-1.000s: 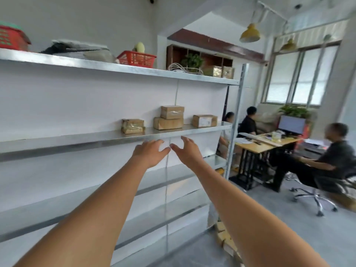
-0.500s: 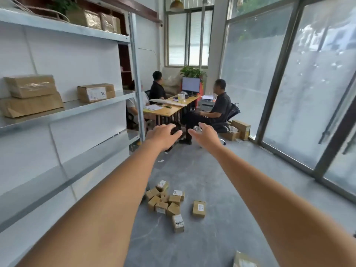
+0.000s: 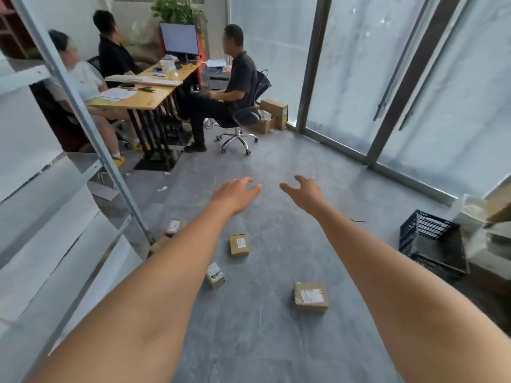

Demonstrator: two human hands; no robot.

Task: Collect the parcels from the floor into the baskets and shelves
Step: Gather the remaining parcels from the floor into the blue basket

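Several small cardboard parcels lie on the grey floor: one flat parcel [image 3: 311, 297] near the middle, a small box [image 3: 239, 244] further off, a box with black print [image 3: 215, 275] beside my left forearm, and another [image 3: 173, 226] by the shelf post. My left hand [image 3: 235, 196] and my right hand [image 3: 302, 193] are stretched out ahead above the floor, fingers relaxed, holding nothing. A black plastic basket [image 3: 431, 246] stands on the floor at the right. The metal shelves [image 3: 55, 211] run along the left.
Three people sit at a wooden desk [image 3: 149, 92] at the back left, one on a wheeled chair [image 3: 239, 125]. Cardboard boxes [image 3: 272, 111] lie by the glass wall [image 3: 387, 78]. More boxes [image 3: 489, 214] are stacked at the far right.
The view has swung right and down from the shelves to the floor. Both empty hands stay stretched out in front. The black basket and the flat parcel have come into view.
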